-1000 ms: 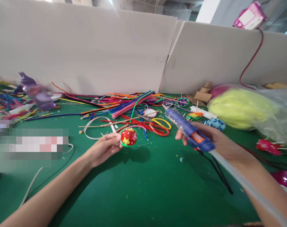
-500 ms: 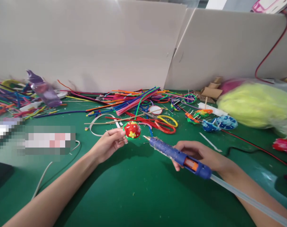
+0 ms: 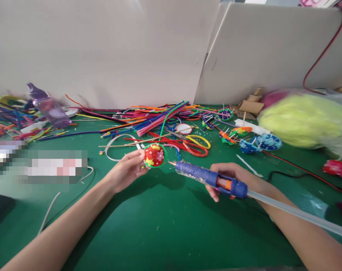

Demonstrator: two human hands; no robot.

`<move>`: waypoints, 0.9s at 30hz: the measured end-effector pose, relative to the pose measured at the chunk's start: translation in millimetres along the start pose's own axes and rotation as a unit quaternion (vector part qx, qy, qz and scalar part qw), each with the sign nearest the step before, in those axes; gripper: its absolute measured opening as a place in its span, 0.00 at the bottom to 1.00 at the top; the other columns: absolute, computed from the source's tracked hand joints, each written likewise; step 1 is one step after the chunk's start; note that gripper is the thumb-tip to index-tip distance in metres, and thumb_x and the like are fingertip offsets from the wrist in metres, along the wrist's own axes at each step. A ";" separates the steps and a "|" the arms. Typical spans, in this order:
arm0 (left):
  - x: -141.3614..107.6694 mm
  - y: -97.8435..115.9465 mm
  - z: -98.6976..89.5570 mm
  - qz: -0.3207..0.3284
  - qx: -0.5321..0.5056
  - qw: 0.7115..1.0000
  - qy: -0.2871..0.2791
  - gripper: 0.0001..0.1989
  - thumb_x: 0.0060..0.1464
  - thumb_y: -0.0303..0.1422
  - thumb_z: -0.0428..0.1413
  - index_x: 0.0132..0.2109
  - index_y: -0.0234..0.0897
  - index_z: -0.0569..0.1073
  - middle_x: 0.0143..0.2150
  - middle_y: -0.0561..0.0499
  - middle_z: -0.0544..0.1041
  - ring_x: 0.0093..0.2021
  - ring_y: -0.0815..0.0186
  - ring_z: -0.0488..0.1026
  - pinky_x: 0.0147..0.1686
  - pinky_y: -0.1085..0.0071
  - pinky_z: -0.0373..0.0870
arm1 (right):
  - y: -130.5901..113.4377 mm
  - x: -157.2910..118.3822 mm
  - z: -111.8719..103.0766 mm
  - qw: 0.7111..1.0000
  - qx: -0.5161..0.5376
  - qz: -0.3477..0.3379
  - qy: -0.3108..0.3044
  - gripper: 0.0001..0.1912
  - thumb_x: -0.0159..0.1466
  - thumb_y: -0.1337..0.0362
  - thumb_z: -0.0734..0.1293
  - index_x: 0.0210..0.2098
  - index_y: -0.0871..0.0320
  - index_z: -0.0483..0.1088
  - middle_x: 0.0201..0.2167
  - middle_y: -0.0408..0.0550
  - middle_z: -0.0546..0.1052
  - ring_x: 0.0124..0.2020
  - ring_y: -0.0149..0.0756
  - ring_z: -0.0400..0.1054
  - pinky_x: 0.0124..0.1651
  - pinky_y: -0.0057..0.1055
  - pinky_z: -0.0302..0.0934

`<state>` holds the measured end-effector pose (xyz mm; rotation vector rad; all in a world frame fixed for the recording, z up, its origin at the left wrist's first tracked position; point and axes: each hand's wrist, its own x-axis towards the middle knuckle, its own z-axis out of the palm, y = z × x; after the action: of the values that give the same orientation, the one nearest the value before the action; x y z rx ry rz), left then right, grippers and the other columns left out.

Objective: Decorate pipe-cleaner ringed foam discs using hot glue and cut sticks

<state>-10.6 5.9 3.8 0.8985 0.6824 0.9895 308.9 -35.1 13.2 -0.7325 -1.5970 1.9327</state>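
Note:
Between the fingers of my left hand (image 3: 130, 169) is a small red domed ornament (image 3: 154, 155) with a green rim, white dots and little flowers on it. My right hand (image 3: 230, 177) is wrapped round a blue glue gun (image 3: 197, 174), whose handle side is partly hidden. The gun's metal tip points left, a short gap from the ornament's right edge. A long translucent glue stick (image 3: 289, 210) sticks out of its back end over my right forearm. Behind the ornament lies a pair of scissors with red and yellow handles (image 3: 199, 147).
Coloured pipe cleaners (image 3: 159, 118) lie heaped along the white partition (image 3: 103, 52). At the left stands a tilted purple bottle (image 3: 50, 109). Blue dotted pieces (image 3: 268, 142) and a bag of yellow fluffy material (image 3: 300, 120) sit at the right. A red-black cable (image 3: 309, 171) crosses the green table (image 3: 165, 233).
The ornament has turned in my left hand, so its pink flower and more of its green rim show. The glue gun has tilted flatter, its tip still close to the ornament.

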 end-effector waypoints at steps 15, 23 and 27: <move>-1.2 -2.2 -0.4 -0.009 0.006 1.000 -0.003 0.13 0.44 0.34 0.66 0.38 0.30 0.78 0.23 0.55 0.62 0.22 0.77 0.53 0.19 0.80 0.56 | 1.6 1.8 1.1 0.999 -0.030 -0.004 0.022 0.12 0.56 0.62 0.73 0.33 0.60 0.67 0.28 0.47 0.78 0.27 0.31 0.73 0.26 0.24 0.58; -1.3 -1.3 0.4 -0.008 -0.003 1.000 -0.002 0.11 0.45 0.32 0.66 0.36 0.30 0.78 0.22 0.54 0.63 0.21 0.76 0.54 0.19 0.79 0.55 | -1.7 2.8 5.8 0.999 -0.016 -0.002 0.037 0.13 0.54 0.60 0.74 0.31 0.60 0.68 0.25 0.46 0.77 0.26 0.32 0.71 0.30 0.28 0.60; -1.2 -1.6 0.2 -0.008 0.001 1.000 -0.009 0.12 0.45 0.32 0.66 0.36 0.29 0.78 0.23 0.53 0.64 0.21 0.76 0.55 0.19 0.79 0.55 | -3.6 2.1 7.8 0.999 -0.015 0.001 0.044 0.13 0.54 0.59 0.74 0.30 0.60 0.69 0.25 0.45 0.77 0.26 0.32 0.71 0.29 0.28 0.60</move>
<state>-10.3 4.3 2.7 0.9023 0.6754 0.9663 302.2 -38.5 17.8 -0.8202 -1.5766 1.8550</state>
